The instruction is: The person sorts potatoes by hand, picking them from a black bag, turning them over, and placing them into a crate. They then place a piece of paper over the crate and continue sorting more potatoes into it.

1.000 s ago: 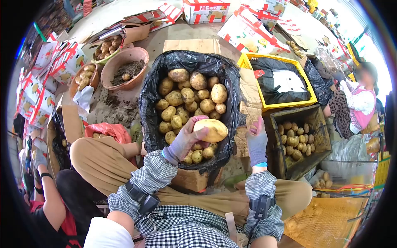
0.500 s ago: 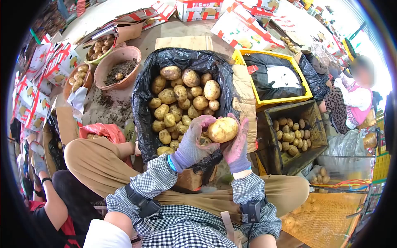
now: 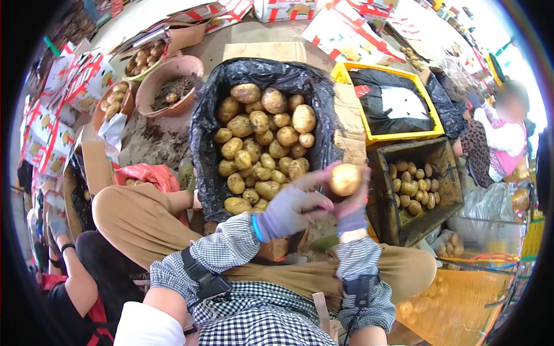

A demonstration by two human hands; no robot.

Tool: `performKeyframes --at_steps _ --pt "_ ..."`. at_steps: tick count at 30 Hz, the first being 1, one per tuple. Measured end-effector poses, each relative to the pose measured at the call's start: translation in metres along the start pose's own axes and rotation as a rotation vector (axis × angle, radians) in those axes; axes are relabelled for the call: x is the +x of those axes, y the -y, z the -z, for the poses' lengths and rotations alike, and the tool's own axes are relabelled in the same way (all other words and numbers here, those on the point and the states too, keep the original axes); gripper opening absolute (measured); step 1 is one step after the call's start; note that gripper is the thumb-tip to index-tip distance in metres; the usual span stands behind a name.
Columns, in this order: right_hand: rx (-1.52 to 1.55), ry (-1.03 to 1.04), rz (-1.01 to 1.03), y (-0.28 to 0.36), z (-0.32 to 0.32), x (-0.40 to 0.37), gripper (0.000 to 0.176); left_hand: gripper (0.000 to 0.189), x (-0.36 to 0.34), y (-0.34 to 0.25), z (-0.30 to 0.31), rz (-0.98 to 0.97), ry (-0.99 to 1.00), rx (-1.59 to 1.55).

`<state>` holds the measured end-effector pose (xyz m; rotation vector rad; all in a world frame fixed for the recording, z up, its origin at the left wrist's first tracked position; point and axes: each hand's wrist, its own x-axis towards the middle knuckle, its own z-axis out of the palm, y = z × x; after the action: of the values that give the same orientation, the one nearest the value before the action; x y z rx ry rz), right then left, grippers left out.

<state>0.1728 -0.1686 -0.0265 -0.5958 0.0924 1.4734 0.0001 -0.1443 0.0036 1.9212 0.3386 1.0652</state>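
My right hand [image 3: 352, 210], in a stained purple-grey glove, is closed around a large pale potato [image 3: 345, 180] held above the right front edge of a box lined with black plastic [image 3: 202, 132]. My left hand [image 3: 293, 209], gloved alike, is just left of that potato. Its thumb and fingers are apart, with the fingertips close to the potato's left side; slight blur hides whether they touch. Many soil-marked potatoes [image 3: 259, 122] of mixed sizes lie inside the lined box, below and beyond my hands.
A dark crate [image 3: 378, 173] of smaller potatoes stands at right, with a yellow crate [image 3: 398, 137] behind it. A clay-coloured tub [image 3: 193, 69] holding soil is at left. Cartons [image 3: 346, 34] lie at the back. A person [image 3: 505, 138] sits far right; another person's arm [image 3: 78, 282] shows at left.
The potato has moved right and turned end-on, going from between both hands into my right hand. My left hand's fingers have spread away from it. The view has shifted slightly.
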Motion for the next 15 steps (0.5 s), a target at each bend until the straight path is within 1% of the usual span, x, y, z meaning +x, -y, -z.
performKeyframes --at_steps 1,2,3,4,5,6,7,8,9,10,11,12,14,15 --pt "0.040 -0.234 0.054 0.021 -0.005 0.001 0.070 0.028 -0.007 -0.002 0.000 0.132 0.117 0.058" --pt "0.072 -0.227 0.120 0.048 0.015 0.009 0.072 0.028 -0.012 0.007 0.005 0.142 0.102 0.070" --pt "0.103 -0.344 0.295 0.073 0.031 0.017 0.075 0.033 -0.019 0.025 0.012 0.230 0.023 0.184" --pt "0.159 -0.389 0.383 0.100 0.046 0.024 0.077 0.039 -0.024 0.044 0.021 0.317 -0.053 0.297" --pt "0.261 -0.462 0.441 0.127 0.062 0.026 0.078 0.048 -0.029 0.062 0.040 0.580 -0.069 0.434" --pt "0.316 -0.440 0.523 0.157 0.099 0.035 0.077 0.056 -0.034 0.080 0.061 0.842 -0.084 0.567" --pt "0.406 -0.484 0.645 0.172 0.116 0.037 0.077 0.063 -0.041 0.097 0.078 1.013 -0.039 0.750" --pt "0.425 -0.539 0.751 0.179 0.117 0.036 0.081 0.069 -0.047 0.114 0.089 1.184 0.006 0.932" --pt "0.433 -0.502 0.697 0.175 0.110 0.031 0.081 0.069 -0.056 0.131 0.094 1.181 -0.005 0.930" --pt "0.444 -0.469 0.643 0.168 0.101 0.025 0.081 0.072 -0.063 0.149 0.097 1.267 0.019 0.847" --pt "0.415 -0.481 0.563 0.159 0.088 0.025 0.076 0.075 -0.067 0.158 0.098 1.350 0.049 0.762" --pt "0.222 -0.503 0.598 0.131 0.061 0.023 0.060 0.075 -0.065 0.161 0.097 1.348 0.050 0.761" --pt "-0.237 -0.267 0.617 0.087 0.048 0.019 0.044 0.070 -0.057 0.165 0.091 1.432 -0.162 0.655" --pt "-0.372 -0.233 0.593 0.069 0.040 0.016 0.038 0.064 -0.062 0.175 0.092 1.372 -0.223 0.560"
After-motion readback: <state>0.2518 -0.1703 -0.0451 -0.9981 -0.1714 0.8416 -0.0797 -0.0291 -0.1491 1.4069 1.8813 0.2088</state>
